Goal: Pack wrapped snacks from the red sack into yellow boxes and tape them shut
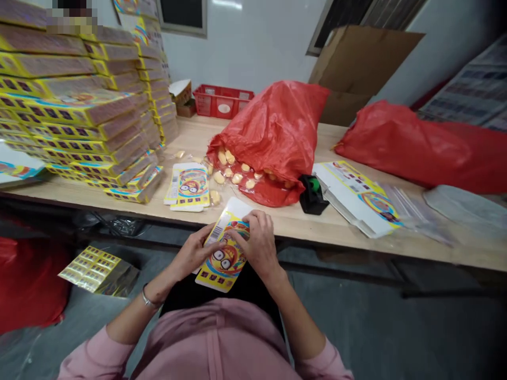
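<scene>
A flat yellow printed card with a cartoon face in glasses is held over my lap, at the table's front edge. My left hand grips its left side, thumb lying across the print. On the upper right side, my right hand holds the card with bent fingers. More card edges seem to show beneath it. Similar cards lie in a small pile on the table. Just beyond, a red plastic bag lies with its mouth open, small wrapped yellowish pieces spilling out.
Yellow boxes are stacked high at the left. A black tape dispenser and a white printed box stand right of the bag. Behind are a red basket and a cardboard box. Another red bag lies at right.
</scene>
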Tool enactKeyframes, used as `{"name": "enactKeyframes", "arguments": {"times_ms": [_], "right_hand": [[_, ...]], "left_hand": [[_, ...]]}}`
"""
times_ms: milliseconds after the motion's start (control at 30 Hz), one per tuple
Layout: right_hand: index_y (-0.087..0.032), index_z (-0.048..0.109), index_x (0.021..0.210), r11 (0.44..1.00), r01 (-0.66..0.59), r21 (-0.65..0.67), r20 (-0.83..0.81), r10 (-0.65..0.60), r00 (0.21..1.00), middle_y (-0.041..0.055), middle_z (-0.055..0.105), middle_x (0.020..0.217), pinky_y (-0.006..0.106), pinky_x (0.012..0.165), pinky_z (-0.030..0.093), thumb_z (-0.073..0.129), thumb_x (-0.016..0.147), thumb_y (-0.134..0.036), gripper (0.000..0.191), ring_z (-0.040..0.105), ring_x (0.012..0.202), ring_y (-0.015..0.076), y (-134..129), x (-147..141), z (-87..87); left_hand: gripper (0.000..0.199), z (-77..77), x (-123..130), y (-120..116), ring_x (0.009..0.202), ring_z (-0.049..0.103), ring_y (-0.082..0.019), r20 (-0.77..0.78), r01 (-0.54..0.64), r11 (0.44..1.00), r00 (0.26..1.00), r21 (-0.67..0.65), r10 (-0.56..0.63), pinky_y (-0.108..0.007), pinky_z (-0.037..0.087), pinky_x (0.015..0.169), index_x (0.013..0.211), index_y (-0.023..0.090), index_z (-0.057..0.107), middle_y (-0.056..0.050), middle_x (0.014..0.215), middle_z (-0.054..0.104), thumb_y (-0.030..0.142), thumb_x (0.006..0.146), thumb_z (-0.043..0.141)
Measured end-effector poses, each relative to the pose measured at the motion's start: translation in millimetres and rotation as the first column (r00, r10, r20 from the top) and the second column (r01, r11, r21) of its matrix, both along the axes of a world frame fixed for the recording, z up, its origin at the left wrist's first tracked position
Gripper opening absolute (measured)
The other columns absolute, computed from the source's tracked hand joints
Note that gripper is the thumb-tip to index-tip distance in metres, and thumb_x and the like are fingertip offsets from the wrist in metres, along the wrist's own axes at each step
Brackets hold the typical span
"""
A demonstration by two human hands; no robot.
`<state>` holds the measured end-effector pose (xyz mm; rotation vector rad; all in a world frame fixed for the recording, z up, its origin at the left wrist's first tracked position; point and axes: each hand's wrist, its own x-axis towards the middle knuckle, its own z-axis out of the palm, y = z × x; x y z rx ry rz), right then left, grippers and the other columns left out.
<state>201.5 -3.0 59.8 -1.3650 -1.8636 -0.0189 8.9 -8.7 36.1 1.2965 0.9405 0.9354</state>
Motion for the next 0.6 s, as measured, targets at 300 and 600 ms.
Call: {"name": "enactKeyframes", "arguments": {"times_ms": [300,600], "right_hand": [[-0.022,0.043,0.126,0.814,-0.280,-0.510,-0.437,0.035,0.899,-0.0020,0.069,0.081,0.031,0.074,0.050,0.066,0.079,-0.031,0.053,0.066,0.077,0.0193,-33,24,-31.7],[-0.023,0.062,0.100,0.926,-0.294,-0.237,-0.632,0.083,0.770,0.0043,0.068,0.101,0.032,0.083,0.057,0.070,0.081,-0.038,0.026,0.069,0.091,0.0198,-54,30,-53.7]], "left_hand": [[0.052,-48.0,15,-17,0.094,0.069,-0.024,-0.331,-0.076,0.929,0.921,0.362,0.205,-0.038,0.057,0.084,0.126,0.019,0.061,-0.010,0.106,0.072,0.038,0.079,0.073],[0.075,-37.1,25,-38,0.112,0.065,-0.028,-0.557,0.149,0.909,0.824,0.390,0.104,-0.039,0.053,0.096,0.142,0.022,0.046,-0.012,0.133,0.062,0.041,0.076,0.075]]}}
